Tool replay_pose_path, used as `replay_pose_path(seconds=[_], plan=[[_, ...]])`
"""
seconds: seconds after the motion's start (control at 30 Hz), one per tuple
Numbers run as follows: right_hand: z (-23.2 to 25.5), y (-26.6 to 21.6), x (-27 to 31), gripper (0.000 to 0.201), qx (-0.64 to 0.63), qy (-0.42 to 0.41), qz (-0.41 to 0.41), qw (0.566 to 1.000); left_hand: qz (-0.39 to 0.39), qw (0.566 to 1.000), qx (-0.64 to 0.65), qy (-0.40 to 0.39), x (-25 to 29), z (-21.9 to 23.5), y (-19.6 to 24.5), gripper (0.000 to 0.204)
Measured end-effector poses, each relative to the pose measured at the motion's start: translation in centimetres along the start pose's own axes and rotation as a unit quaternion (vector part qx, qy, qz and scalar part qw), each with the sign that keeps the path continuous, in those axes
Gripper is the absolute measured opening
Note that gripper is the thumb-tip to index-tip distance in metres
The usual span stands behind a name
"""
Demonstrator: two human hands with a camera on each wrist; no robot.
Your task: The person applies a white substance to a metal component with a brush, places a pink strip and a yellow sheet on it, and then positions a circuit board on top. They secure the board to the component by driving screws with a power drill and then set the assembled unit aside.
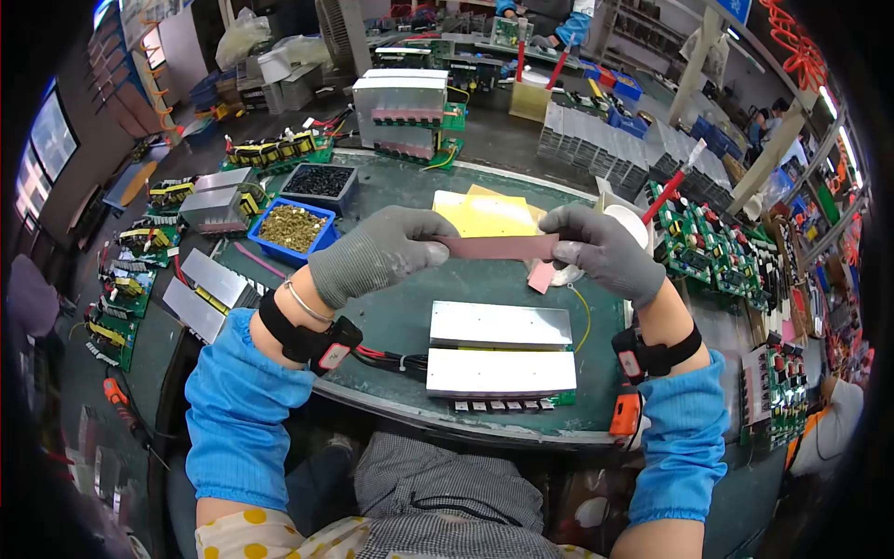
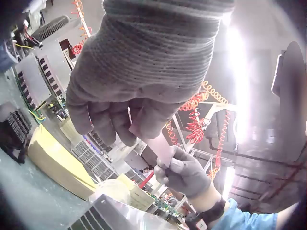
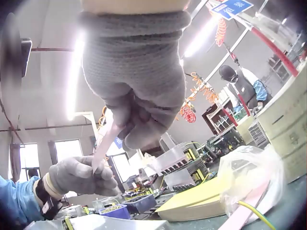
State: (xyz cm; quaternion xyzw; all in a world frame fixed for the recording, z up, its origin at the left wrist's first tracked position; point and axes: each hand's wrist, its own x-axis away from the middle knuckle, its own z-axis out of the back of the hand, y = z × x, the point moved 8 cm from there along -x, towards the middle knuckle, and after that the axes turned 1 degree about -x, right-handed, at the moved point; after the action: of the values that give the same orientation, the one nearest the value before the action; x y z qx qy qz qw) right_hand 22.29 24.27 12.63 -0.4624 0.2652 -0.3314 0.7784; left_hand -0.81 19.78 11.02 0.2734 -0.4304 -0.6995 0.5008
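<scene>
A flat mauve strip (image 1: 498, 248) is stretched level between two grey-gloved hands. My left hand (image 1: 377, 256) pinches one end between thumb and fingers, while the other end is pinched by my right hand (image 1: 610, 259). In the right wrist view the strip (image 3: 104, 146) runs slantwise from one glove to the other. Behind it lies a stack of yellow sheets (image 1: 494, 214). Below the hands, nearer the body, rests a circuit assembly with two silvery metal plates (image 1: 501, 371). A small pink piece (image 1: 540, 277) lies close under the right fingers.
To the left stand a blue bin (image 1: 326, 233) of brass-coloured small parts and a grey bin (image 1: 350, 194) of black ones. Green circuit boards (image 1: 712, 247) crowd the right side. An orange-handled tool (image 1: 626, 412) sits at the front edge. Behind are stacked grey metal pieces (image 1: 591, 144).
</scene>
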Motion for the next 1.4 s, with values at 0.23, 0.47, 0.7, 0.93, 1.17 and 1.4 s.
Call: replay_pose_path(seconds=[0.23, 0.47, 0.7, 0.93, 1.17, 1.4], plan=[[-2.7, 1.3, 0.3, 0.019, 0.27, -0.152, -0.006, 0.951, -0.012, 0.988, -0.131, -0.078, -1.1, -2.5, -0.8, 0.024], [-3.3, 3.5, 0.7, 0.018, 0.329, -0.201, -0.021, 0.922, -0.048, 0.963, -0.21, -0.164, -2.1, -4.9, -0.8, 0.025], [-3.9, 4.0, 1.1, 0.013, 0.324, -0.204, 0.015, 0.924, -0.039, 0.959, -0.192, -0.203, -2.4, -5.7, -1.6, 0.025], [-4.2, 3.4, 1.5, 0.017, 0.345, -0.21, 0.012, 0.915, -0.027, 0.96, -0.187, -0.208, -2.0, -5.9, -1.6, 0.027], [-3.1, 1.7, 2.5, 0.029, 0.321, -0.188, 0.025, 0.928, -0.102, 0.958, -0.192, -0.186, -1.5, -5.1, -1.8, 0.032], [-2.6, 0.3, 4.4, 0.077, 0.238, -0.152, 0.014, 0.959, 0.071, 0.982, -0.074, -0.159, 1.2, -3.5, -1.1, 0.051]])
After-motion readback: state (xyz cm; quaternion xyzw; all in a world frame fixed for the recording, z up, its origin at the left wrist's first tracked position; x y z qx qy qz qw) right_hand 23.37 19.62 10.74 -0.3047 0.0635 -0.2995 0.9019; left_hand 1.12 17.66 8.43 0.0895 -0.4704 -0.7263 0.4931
